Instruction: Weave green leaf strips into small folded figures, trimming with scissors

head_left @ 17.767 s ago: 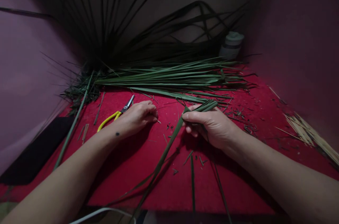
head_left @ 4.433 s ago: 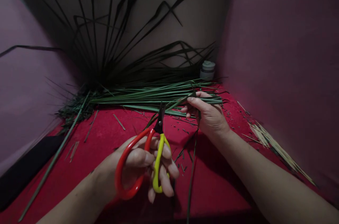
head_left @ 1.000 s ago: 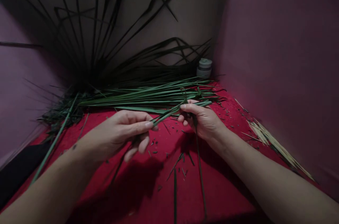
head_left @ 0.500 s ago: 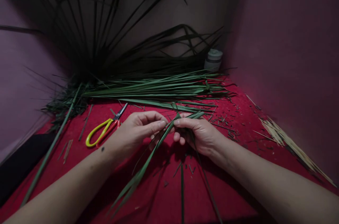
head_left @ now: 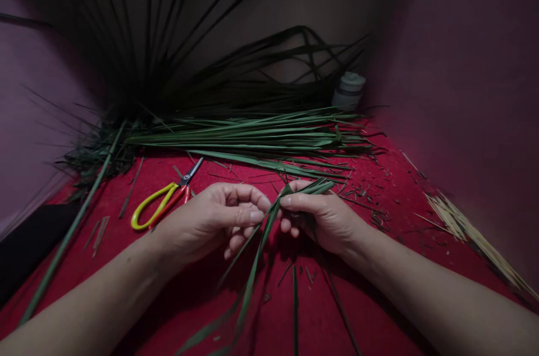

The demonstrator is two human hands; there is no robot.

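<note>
My right hand (head_left: 314, 209) pinches a bunch of folded green leaf strips (head_left: 318, 186) between thumb and fingers. Their short ends stick out to the right above the hand, while long ends hang down toward me. Close beside it, my left hand (head_left: 236, 213) is closed, thumb against fingers, on a thin green leaf strip (head_left: 240, 258) that comes from the same bunch. Its fingertips partly hide where the strip is gripped. Scissors (head_left: 162, 201) with yellow and red handles lie just beyond my left wrist, blades pointing away.
Long cut leaves (head_left: 252, 140) lie in a pile across the back of the red cloth (head_left: 202, 311). Behind them stand dark fronds (head_left: 155, 53) and a white lidded container (head_left: 348, 91). Pale thin sticks (head_left: 475, 235) lie at the right. Leaf scraps (head_left: 362, 193) are scattered about.
The long hanging leaf ends have separated and swung lower. My left fingers have shifted slightly down along a strip. The whole view has tilted slightly; the right hand keeps its pinch.
</note>
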